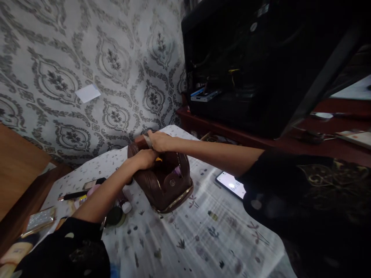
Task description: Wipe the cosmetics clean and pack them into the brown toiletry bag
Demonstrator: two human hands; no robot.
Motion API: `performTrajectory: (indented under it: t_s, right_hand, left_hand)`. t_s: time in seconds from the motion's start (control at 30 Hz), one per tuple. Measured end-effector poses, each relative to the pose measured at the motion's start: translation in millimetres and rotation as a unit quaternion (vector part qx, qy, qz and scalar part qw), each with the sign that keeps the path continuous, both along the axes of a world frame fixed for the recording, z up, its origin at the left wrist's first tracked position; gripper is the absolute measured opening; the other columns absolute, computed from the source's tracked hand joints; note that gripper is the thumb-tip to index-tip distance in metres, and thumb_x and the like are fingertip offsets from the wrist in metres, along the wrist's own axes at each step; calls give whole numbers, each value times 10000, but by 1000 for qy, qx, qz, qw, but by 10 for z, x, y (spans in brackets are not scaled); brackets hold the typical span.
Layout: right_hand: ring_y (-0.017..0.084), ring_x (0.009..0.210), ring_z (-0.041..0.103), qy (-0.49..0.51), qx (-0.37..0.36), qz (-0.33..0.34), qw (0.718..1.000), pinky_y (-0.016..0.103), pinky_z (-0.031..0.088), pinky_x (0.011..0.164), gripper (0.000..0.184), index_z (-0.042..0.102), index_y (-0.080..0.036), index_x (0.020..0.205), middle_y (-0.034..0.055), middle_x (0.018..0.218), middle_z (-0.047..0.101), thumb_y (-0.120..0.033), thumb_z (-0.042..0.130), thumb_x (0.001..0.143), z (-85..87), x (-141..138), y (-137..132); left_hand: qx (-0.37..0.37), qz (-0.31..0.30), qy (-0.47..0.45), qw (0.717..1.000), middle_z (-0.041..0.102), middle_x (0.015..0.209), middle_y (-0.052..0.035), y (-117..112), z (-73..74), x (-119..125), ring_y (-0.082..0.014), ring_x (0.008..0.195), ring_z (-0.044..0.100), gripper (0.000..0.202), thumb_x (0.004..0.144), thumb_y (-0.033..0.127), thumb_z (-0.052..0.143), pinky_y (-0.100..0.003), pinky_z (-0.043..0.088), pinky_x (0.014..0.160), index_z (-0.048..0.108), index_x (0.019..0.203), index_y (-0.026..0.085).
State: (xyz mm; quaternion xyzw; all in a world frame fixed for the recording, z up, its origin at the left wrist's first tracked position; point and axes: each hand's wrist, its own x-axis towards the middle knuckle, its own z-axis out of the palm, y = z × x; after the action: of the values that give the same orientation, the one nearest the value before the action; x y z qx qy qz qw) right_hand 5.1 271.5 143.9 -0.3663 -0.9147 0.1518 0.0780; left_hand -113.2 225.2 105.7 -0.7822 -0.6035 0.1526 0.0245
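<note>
A dark brown zippered bag [174,193] lies open on the cloth-covered table, with gold zip teeth and a round snap on its flap. My left hand [145,159] is closed over the left side of its opening, fingertips partly hidden inside. Beside those fingers shows a small orange-yellow thing [158,159] in the bag, and something purple [177,170] lies deeper in. At the bag's far edge, my right hand [159,141] is closed on a reddish-brown item with a pale band [147,141]; its kind is unclear.
A lit phone [232,184] lies right of the bag, partly under my right sleeve. Left of it are a white-capped bottle [126,206], a dark round jar [115,216], a black brush-like item [74,195] and a glittery case [41,220]. A large black screen [246,69] stands behind at right.
</note>
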Motion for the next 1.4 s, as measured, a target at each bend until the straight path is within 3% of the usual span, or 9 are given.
performTrajectory:
  t_s: [0.17,0.3,0.53,0.73,0.87,1.07,1.2,1.33,1.4]
  right_hand:
    - [251,893,726,-19,-21,-21,999,282,572,661,617,418,-110,1379,192,1178,682,-76,647,806,234,76,-135]
    - [230,830,724,-9,-21,-12,1000,263,546,624,573,452,-96,1351,195,1155,684,-34,616,806,316,167,-163]
    - [274,1054,661,148,105,-2,984,323,492,852,480,450,-123,1379,164,1122,697,-128,486,901,242,305,-44]
    - [276,1063,649,153,113,-45,981,346,480,846,393,533,-167,1297,130,1155,694,-142,435,918,161,481,1]
    - [252,1088,629,142,88,-54,984,332,473,865,356,553,-174,1250,122,1236,657,-183,500,899,42,515,30]
    - [260,1101,619,107,73,-45,991,327,468,867,367,548,-169,1239,131,1194,661,-212,551,875,-77,479,22]
    - [247,1108,613,96,75,-44,992,313,463,869,360,545,-176,1239,120,1191,663,-176,528,880,-104,462,15]
    - [249,1112,605,90,78,-43,992,321,464,879,375,534,-173,1259,124,1222,646,-151,507,885,-102,475,-13]
    - [271,1133,586,90,119,-39,988,352,460,907,356,546,-149,1247,150,1235,629,-148,494,895,-101,483,-61]
  left_hand:
    - [34,-5,-45,998,715,1183,-88,25,193,-76,-242,1132,644,323,880,206,543,-321,483,993,661,1181,202]
    - [71,-5,-83,994,706,1171,-90,-35,296,-103,-240,1146,625,300,891,171,510,-329,454,1032,692,1128,205]
    - [173,25,-93,980,686,1146,-84,-239,365,-76,-235,1085,630,265,924,148,451,-319,480,968,697,1014,192]
    - [245,65,-117,960,714,999,-62,-348,378,-173,-238,1002,625,212,943,174,467,-346,475,936,677,954,199]
    - [238,62,-129,961,720,1009,-62,-342,313,-164,-248,993,636,144,919,233,564,-335,492,866,645,1030,191]
    - [214,98,-69,970,703,1158,-112,-207,322,13,-272,1056,666,386,934,259,556,-344,498,869,517,1313,201]
    - [196,118,-43,973,716,1150,-98,-74,350,88,-278,1049,683,331,962,293,507,-351,506,843,552,1288,262]
    - [199,125,-33,971,731,1087,-130,11,340,128,-290,1017,696,311,966,275,476,-363,502,832,581,1255,225]
    - [202,126,-29,971,730,1075,-146,24,336,142,-290,1012,695,318,980,263,430,-368,494,843,587,1250,203]
